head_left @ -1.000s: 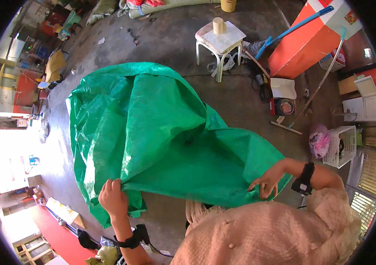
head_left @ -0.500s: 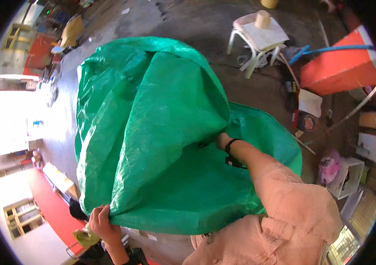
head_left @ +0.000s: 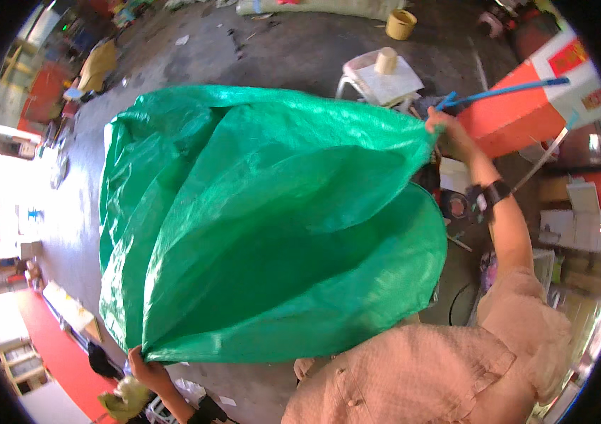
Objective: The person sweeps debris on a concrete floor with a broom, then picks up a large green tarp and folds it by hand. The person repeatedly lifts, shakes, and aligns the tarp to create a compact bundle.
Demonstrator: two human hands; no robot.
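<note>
A large green plastic tarp point(head_left: 279, 169) is spread and bulging in front of me, with a deep fold across its middle. At its near left corner, my left hand point(head_left: 143, 369) pinches the edge. My right hand point(head_left: 447, 133) is out at the far right, closed on another part of the tarp's rim and pulling it taut. Between the two hands the tarp gapes like an open mouth, and its lower layer curves round toward my body. The fingertips of both hands are partly hidden by the material.
Beyond my right hand stand a white stool point(head_left: 392, 81) with a tan roll on it and an orange-red box point(head_left: 505, 116) with a blue strap. A yellow bucket point(head_left: 401, 25) sits farther off. A red-topped counter point(head_left: 56, 339) runs along the left.
My right hand has come out from inside the tarp and swung far right and away from me, drawing the rim along. My left hand still grips the near left corner.
</note>
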